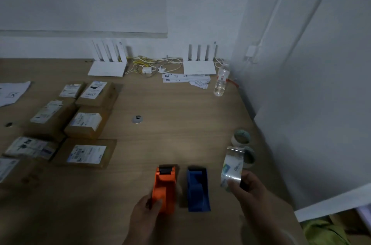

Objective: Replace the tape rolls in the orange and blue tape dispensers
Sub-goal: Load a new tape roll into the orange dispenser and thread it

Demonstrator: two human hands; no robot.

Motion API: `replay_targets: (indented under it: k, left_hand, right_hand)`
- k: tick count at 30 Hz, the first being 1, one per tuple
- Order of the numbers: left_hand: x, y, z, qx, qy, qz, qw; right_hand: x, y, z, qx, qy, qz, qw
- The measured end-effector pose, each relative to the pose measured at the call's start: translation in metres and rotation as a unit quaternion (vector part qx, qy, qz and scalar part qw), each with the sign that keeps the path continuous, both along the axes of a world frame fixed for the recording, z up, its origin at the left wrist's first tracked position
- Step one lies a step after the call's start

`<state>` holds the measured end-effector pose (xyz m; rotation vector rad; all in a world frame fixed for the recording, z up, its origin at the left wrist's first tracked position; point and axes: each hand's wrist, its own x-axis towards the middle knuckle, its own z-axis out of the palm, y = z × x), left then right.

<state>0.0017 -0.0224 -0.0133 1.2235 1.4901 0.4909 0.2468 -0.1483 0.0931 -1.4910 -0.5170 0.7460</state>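
An orange tape dispenser (pixel 164 186) stands on the wooden table near the front edge. My left hand (pixel 145 211) grips its near end. A blue tape dispenser (pixel 197 189) stands just right of it, untouched. My right hand (pixel 249 186) holds a clear tape roll (pixel 231 166) with printed wrapping, lifted above the table to the right of the blue dispenser. Two more tape rolls lie behind it, one (pixel 242 137) farther back and one (pixel 250 157) partly hidden by the held roll.
Several labelled cardboard parcels (pixel 84 122) cover the table's left side. Two white routers (pixel 108 68) (pixel 199 67) with cables stand at the back wall. A water bottle (pixel 220 81) and paper slips (pixel 184 79) lie at the back right. A metal cable grommet (pixel 137 119) sits mid-table.
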Motion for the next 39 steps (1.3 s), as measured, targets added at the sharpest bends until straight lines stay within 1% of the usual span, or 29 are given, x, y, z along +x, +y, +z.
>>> replay_targets:
  k: [6, 10, 13, 17, 23, 26, 30, 34, 39]
  left_hand:
    - [0.007, 0.004, -0.002, 0.017, 0.011, -0.003, 1.000]
    - [0.007, 0.007, 0.004, 0.028, -0.013, 0.002, 1.000]
    - [0.004, 0.011, 0.015, 0.048, -0.024, 0.000, 0.999]
    - [0.004, 0.014, 0.038, 0.056, -0.074, 0.010, 0.996]
    - [0.009, 0.016, 0.093, 0.087, -0.139, 0.008, 0.986]
    - [0.010, 0.015, 0.110, 0.101, -0.159, 0.008, 0.982]
    - [0.013, 0.015, 0.124, 0.122, -0.162, -0.005, 0.979]
    - [0.017, 0.014, 0.134, 0.123, -0.170, -0.024, 0.977]
    - [0.022, 0.012, 0.144, 0.110, -0.190, -0.021, 0.975]
  right_hand:
    - [-0.013, -0.001, -0.001, 0.003, 0.027, 0.026, 0.999]
    - [-0.021, 0.004, -0.004, 0.003, 0.042, 0.029, 0.999]
    - [-0.027, 0.013, -0.007, 0.007, 0.031, 0.032, 0.999]
    - [-0.036, 0.022, -0.005, -0.025, 0.010, 0.063, 0.998]
    - [-0.048, 0.036, 0.011, -0.054, 0.049, 0.130, 0.989]
    - [-0.057, 0.042, 0.014, -0.061, 0.039, 0.155, 0.985]
    - [-0.070, 0.052, 0.011, -0.073, -0.005, 0.177, 0.982]
    - [-0.078, 0.056, 0.007, -0.078, -0.037, 0.191, 0.978]
    - [-0.075, 0.054, -0.005, -0.084, -0.050, 0.190, 0.977]
